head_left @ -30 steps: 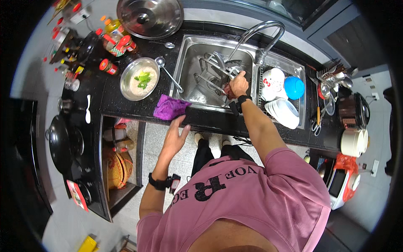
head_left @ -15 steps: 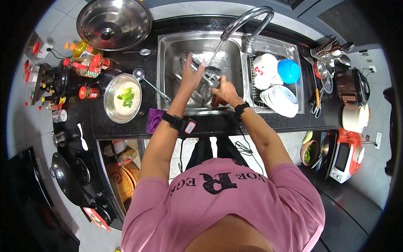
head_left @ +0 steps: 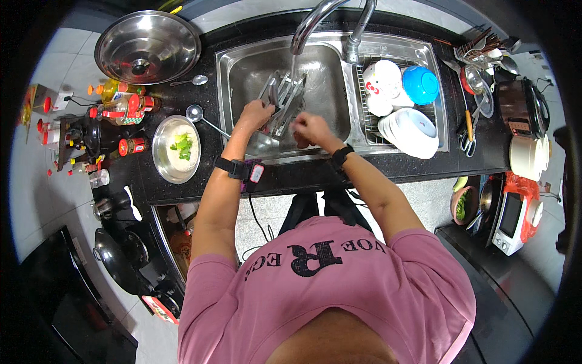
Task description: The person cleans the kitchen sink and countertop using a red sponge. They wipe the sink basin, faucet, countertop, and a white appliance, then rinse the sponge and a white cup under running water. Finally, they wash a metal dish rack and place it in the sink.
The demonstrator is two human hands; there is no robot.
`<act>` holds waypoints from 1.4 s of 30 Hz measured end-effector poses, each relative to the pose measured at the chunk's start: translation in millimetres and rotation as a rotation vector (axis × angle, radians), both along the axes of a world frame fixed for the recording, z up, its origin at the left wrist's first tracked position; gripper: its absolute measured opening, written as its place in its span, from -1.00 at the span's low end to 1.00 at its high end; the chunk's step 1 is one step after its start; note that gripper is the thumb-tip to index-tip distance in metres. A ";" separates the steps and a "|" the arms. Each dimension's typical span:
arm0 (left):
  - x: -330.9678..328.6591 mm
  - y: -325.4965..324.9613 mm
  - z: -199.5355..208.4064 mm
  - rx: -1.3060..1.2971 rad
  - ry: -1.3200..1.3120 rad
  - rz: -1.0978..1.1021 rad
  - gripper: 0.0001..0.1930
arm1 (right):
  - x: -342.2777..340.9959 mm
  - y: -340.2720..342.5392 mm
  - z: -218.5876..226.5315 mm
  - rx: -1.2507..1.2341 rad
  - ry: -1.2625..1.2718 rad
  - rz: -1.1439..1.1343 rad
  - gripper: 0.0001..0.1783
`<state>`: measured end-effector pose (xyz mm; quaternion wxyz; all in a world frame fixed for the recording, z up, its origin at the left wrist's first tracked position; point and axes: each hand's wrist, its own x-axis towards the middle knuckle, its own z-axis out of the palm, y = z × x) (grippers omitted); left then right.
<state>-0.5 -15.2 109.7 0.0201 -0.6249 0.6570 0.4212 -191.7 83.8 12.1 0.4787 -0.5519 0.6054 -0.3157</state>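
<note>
A shiny metal frame with several bars point(head_left: 291, 103) is tilted in the steel sink point(head_left: 330, 124), under the tap point(head_left: 301, 39). Water runs from the tap onto it. My left hand point(head_left: 257, 115) is closed on the frame's near left end. Just to the right of the frame, my right hand point(head_left: 313, 130) is curled with its fingers pressed together. What the right fingers hold, if anything, is hidden.
Right of the basin, white bowls point(head_left: 409, 130) and a blue bowl point(head_left: 420, 85) sit on a drying rack. A ladle point(head_left: 206, 118) leans toward the sink's left rim. Further left are a steel bowl of white grains with greens point(head_left: 160, 164) and a large lid point(head_left: 148, 45).
My right hand has come off the frame and curled up beside it. My left hand has shifted to the frame's near left end. The whole view has shifted slightly.
</note>
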 end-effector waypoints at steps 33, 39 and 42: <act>-21.8 51.4 8.6 -0.114 -0.248 -0.239 -0.70 | -6.0 -120.6 21.2 -0.865 0.689 0.100 -0.61; -11.0 68.7 11.9 -0.177 -0.204 -0.214 -0.70 | -18.5 -152.4 -19.3 0.091 0.251 -0.207 -0.58; -8.9 77.7 3.6 -0.222 -0.179 -0.237 -0.71 | -39.2 -161.5 -36.4 0.407 0.009 -0.139 -0.59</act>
